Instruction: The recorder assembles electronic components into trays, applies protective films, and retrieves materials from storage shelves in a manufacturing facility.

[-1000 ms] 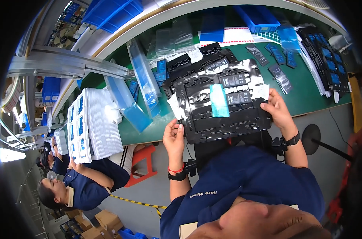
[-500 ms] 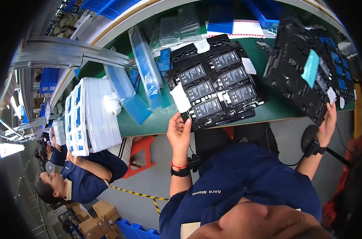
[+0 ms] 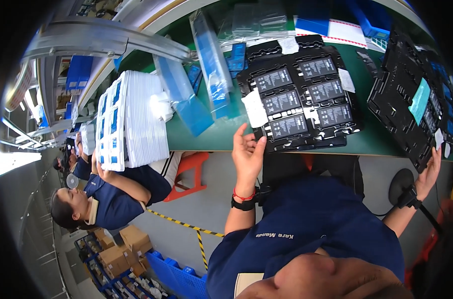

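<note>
A black plastic tray (image 3: pixel 308 94) lies on the green bench in front of me, with several flat black batteries (image 3: pixel 281 102) in two columns of pockets. White paper pieces (image 3: pixel 255 108) stick to its edges. My left hand (image 3: pixel 249 152) is at the tray's near left corner, fingers apart and curved, the thumb close to the edge; whether it touches cannot be made out. On the right, my right hand (image 3: pixel 429 174) grips the lower corner of a second black tray (image 3: pixel 403 99), which is tilted up and carries a teal label (image 3: pixel 418 102). Its thumb is partly hidden.
Blue-filmed clear strips (image 3: pixel 209 65) and small blue pieces (image 3: pixel 236 57) lie left of the tray. Further left a person (image 3: pixel 114 194) holds a stack of white trays (image 3: pixel 141 122). A blue bin (image 3: pixel 368 20) stands at the back right. More blue-pocketed trays sit far right.
The whole view has shifted, so the bench and trays appear further right. My left hand's fingers have loosened from the tray corner. My right hand still holds the tilted tray.
</note>
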Motion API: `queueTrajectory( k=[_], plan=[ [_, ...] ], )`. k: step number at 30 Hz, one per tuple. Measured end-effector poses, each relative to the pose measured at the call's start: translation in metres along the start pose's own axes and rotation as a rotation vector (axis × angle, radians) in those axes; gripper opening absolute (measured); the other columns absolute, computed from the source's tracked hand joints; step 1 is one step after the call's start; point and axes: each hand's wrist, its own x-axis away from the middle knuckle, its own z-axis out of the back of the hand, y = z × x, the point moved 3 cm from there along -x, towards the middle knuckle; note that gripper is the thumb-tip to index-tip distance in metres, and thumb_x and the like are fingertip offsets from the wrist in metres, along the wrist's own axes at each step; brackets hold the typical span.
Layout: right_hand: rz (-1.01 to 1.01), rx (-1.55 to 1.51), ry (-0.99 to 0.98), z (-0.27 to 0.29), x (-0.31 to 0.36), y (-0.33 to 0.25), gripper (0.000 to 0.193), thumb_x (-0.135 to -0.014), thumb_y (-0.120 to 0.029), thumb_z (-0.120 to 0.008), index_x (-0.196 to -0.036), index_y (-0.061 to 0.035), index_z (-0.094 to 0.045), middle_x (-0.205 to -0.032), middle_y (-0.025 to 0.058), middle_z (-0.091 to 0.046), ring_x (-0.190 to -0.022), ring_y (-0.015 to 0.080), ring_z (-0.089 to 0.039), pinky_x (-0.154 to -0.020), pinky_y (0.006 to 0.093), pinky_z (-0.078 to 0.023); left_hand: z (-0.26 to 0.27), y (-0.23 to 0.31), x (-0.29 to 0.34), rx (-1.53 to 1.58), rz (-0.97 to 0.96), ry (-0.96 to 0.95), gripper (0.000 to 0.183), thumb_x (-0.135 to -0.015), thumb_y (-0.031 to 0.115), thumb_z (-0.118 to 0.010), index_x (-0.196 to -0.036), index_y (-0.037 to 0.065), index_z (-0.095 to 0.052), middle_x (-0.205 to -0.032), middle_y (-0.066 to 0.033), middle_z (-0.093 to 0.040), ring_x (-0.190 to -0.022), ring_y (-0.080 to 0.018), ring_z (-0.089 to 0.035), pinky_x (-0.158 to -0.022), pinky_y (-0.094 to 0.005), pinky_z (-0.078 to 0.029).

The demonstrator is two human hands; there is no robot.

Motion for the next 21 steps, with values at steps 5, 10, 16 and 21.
queueTrajectory(
  k=[5,10,16,21],
  plan=[
    [-0.016,-0.047,-0.061,0.006,-0.005,-0.003,0.042,-0.088,-0.004,-0.048,-0.129,0.0030,-0.039,-0.119,0.0126,-0.052,-0.106,0.0171,-0.054,-0.092,0.0306,-0.044,0.000,0.004,-0.001,-0.033,0.017,-0.035,0.053,-0.080,-0.002,-0.062,-0.126,-0.003,-0.036,-0.091,-0.0106,-0.059,-0.076,-0.0100,-0.058,-0.066,-0.0204,-0.047],
    [0.157,0.147,-0.095,0.008,-0.001,-0.004,0.039,-0.088,-0.003,-0.047,-0.126,0.0046,-0.041,-0.120,0.0141,-0.052,-0.105,0.0182,-0.054,-0.092,0.0310,-0.044,0.002,0.002,0.000,0.019,0.007,-0.008,0.054,-0.078,0.001,-0.066,-0.124,-0.002,-0.040,-0.090,-0.0063,-0.051,-0.067,-0.0048,-0.049,-0.058,-0.0164,-0.043],
    [0.126,0.060,-0.065,0.007,0.004,-0.007,0.039,-0.089,-0.003,-0.047,-0.127,0.0022,-0.041,-0.115,0.0129,-0.056,-0.101,0.0188,-0.058,-0.090,0.0323,-0.046,0.000,0.002,-0.002,0.003,0.019,-0.014,0.053,-0.079,0.001,-0.065,-0.124,-0.004,-0.038,-0.090,-0.0079,-0.055,-0.068,-0.0053,-0.051,-0.057,-0.0170,-0.044],
    [0.240,0.221,-0.038,0.017,0.001,-0.009,0.037,-0.090,-0.004,-0.046,-0.125,0.0039,-0.042,-0.118,0.0140,-0.053,-0.105,0.0186,-0.055,-0.093,0.0312,-0.044,-0.001,0.004,-0.001,0.003,0.016,-0.026,0.053,-0.079,0.001,-0.065,-0.124,-0.004,-0.038,-0.090,-0.0080,-0.056,-0.068,-0.0054,-0.051,-0.058,-0.0170,-0.044]
  ],
)
